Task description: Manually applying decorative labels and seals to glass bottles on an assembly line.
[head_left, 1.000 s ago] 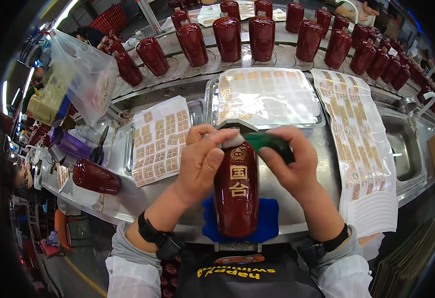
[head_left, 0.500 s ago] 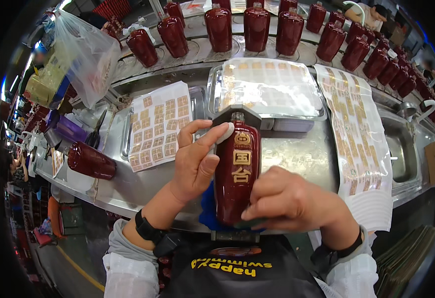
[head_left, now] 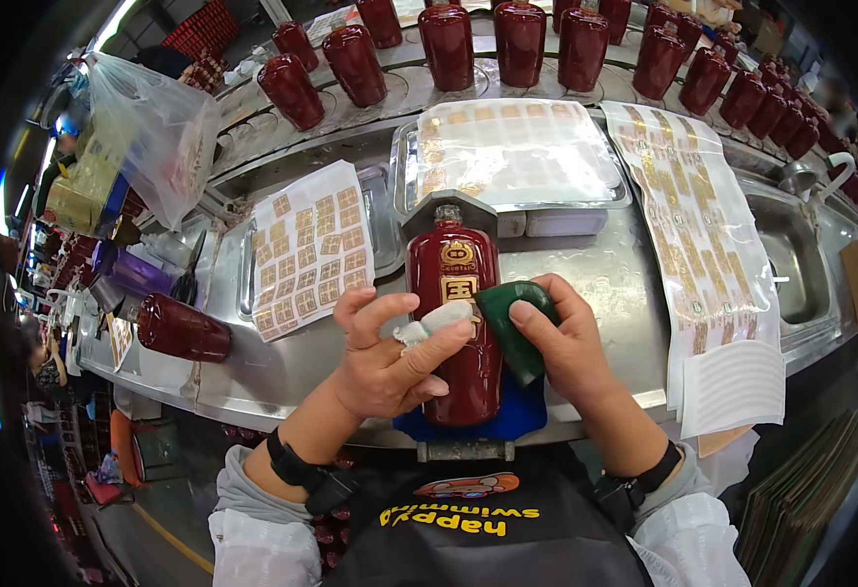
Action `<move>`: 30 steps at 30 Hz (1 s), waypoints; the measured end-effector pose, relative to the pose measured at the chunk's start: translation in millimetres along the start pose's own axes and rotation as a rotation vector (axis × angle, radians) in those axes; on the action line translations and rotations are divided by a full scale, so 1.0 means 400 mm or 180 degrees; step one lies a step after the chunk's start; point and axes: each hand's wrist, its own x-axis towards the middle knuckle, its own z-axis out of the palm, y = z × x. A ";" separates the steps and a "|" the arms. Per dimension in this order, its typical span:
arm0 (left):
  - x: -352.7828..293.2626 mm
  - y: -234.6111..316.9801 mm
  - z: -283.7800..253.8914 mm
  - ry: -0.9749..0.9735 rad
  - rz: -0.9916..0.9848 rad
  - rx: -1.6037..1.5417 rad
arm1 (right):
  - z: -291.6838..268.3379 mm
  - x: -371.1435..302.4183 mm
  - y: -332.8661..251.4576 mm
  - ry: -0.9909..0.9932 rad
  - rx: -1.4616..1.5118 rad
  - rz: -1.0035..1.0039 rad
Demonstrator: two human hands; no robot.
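A dark red glass bottle (head_left: pixel 470 396) with raised gold characters lies on its back, neck away from me, in a dark holder (head_left: pixel 415 225) over a blue cloth (head_left: pixel 525 416). My left hand (head_left: pixel 375 367) is at the bottle's left side with fingers spread. A white cover wraps one of its fingertips, which touches the gold characters midway down the bottle. In my right hand (head_left: pixel 576 342), between thumb and fingers, is a dark green curved pad (head_left: pixel 519 318). The pad's left edge meets the bottle's right side and hides part of the characters.
A sheet of gold stickers (head_left: pixel 301 254) lies left, another on a metal tray (head_left: pixel 404 166) behind, and a long sheet (head_left: pixel 688 225) right. A second red bottle (head_left: pixel 184 328) lies at the left edge. Red bottles line the conveyor (head_left: pixel 404 86). A sink (head_left: pixel 796 269) is far right.
My right hand has risen from the bottle's lower end to its middle right, bringing the green pad into plain view. My left fingers have slid down from near the neck to the middle.
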 end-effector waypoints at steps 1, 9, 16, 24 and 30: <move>0.001 -0.002 -0.002 -0.0037 0.0120 0.0123 | -0.001 -0.001 0.018 -0.0006 0.0011 -0.0003; 0.039 -0.019 -0.031 -0.0210 0.0594 0.0250 | 0.009 -0.011 0.038 0.0046 0.0388 0.0206; 0.081 -0.004 -0.036 -0.0449 0.0655 0.0309 | 0.003 -0.010 0.042 0.0028 0.0267 0.0153; 0.030 0.009 -0.010 0.0062 -0.0170 -0.0561 | -0.010 -0.008 0.043 0.0053 0.0185 0.0120; -0.025 0.027 0.008 0.0421 -0.0608 -0.0723 | 0.052 -0.014 -0.030 0.0125 -0.0138 -0.0311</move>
